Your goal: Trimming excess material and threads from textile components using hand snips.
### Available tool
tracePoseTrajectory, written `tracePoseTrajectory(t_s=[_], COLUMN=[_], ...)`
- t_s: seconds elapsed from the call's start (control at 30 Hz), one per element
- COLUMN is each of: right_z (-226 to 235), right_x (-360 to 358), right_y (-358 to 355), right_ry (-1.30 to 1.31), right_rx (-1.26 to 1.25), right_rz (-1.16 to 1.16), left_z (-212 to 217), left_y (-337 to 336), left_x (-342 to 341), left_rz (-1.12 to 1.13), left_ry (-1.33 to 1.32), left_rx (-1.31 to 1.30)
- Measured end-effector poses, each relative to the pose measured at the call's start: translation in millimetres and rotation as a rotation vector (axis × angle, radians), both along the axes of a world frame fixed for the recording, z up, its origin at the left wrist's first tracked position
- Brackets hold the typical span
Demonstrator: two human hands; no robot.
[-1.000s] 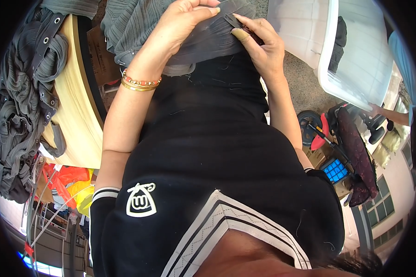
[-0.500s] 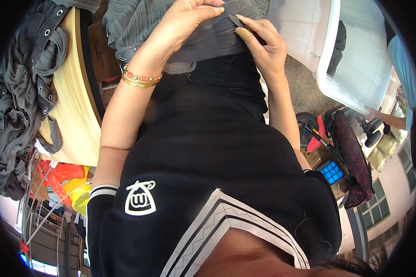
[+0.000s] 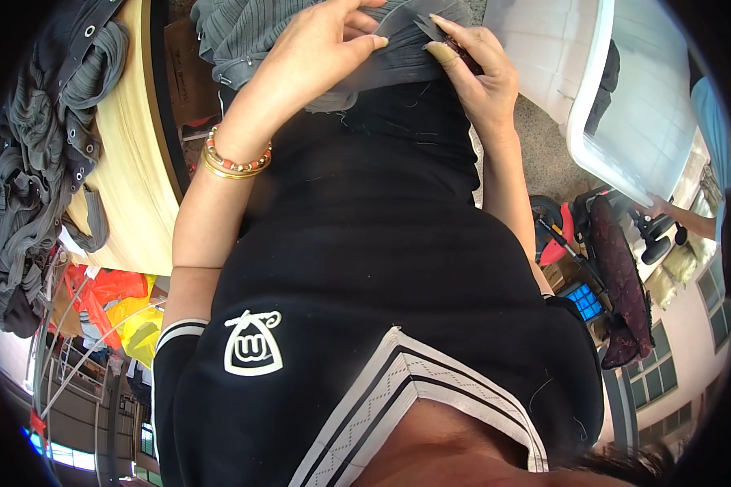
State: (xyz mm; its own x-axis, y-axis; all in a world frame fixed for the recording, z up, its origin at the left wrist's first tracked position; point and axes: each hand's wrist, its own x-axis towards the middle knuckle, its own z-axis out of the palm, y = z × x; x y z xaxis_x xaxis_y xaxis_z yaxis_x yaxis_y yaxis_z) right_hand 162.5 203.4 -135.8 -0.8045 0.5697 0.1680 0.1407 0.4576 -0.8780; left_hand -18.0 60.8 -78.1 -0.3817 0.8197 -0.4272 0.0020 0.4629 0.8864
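Across my lap at the top of the view lies a grey ribbed garment (image 3: 248, 36), with a smooth sheer grey part towards my right hand. My left hand (image 3: 321, 53), with bracelets at the wrist, is closed on this cloth, the thumb lying along it; some of its fingers are cut off by the upper edge. Between the thumb and fingers of my right hand (image 3: 487, 77) is a pair of small dark thread snips (image 3: 432, 28). Their pointed blades stick out towards the left, over the sheer cloth. Most of the handle is hidden in the palm.
Left of me, more grey garments with eyelet strips (image 3: 36, 154) are heaped on a pale wooden table (image 3: 130, 154). At the right stands a translucent plastic bin (image 3: 581, 122) with dark cloth inside. Another person's hand (image 3: 656, 207) is at its rim. Red and yellow bags (image 3: 134, 325) lie below the table.
My right hand has moved slightly right and down, drawing the snips off the cloth's edge; their blades now show more. My left hand has turned a little and its fingers have shifted.
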Motion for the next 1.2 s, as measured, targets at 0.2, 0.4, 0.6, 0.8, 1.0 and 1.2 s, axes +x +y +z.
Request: tracePoseTrajectory(t_s=[0.2,0.4,0.6,0.8,1.0,1.2], right_z=[5.5,22.1,26.9,23.6,23.5,18.4], right_x=[-1.0,1.2,-6.0,-6.8,-8.7,-14.0], right_y=[-2.5,-4.9,-3.1,-4.4,-3.5,-1.9], right_ry=[0.015,-0.021,-0.019,-0.021,-0.021,0.077], right_rx=[-0.025,-0.009,-0.035,-0.087,-0.105,-0.152], right_rz=[0.021,0.048,0.055,0.089,0.102,0.063], left_z=[-52.0,-43.3,-36.2,-32.2,-22.4,-20.1], left_y=[-12.2,-14.1,-10.8,-8.0,-4.4,-4.8], left_x=[-6.0,-17.8,-20.4,-20.6,-16.8,-16.7], left_rz=[0.068,0.147,0.173,0.167,0.201,0.233], left_ry=[-0.093,-0.236,-0.32,-0.404,-0.518,-0.681], left_rx=[0.426,0.186,0.214,0.251,0.259,0.281])
